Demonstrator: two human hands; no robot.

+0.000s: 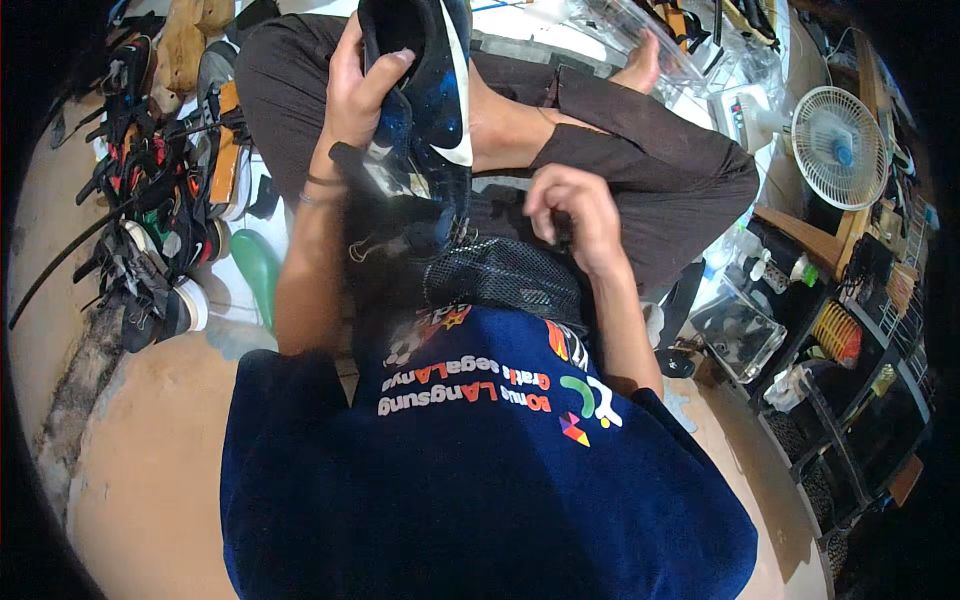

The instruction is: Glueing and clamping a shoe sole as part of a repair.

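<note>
A dark blue and black sneaker (425, 115) with white curved markings is raised over my crossed legs, its opening toward the far side. My left hand (360, 95) is closed on the sneaker's rim, with the thumb at the opening. The sneaker's near end is blurred, and loose threads or laces hang there. To the right, my right hand (578, 215) has its fingers curled in, apart from the sneaker. Something small and dark shows under those fingers, too unclear to name. Black mesh material (505, 280) lies across my lap below both hands.
Shoes and sandals (185, 220) are heaped at the left, beside a green curved object (258, 268). Clear plastic bags (650, 45) lie beyond my legs. A white fan (840, 145) stands at the right, with a clear container (745, 335) and a cluttered rack (870, 350) nearer.
</note>
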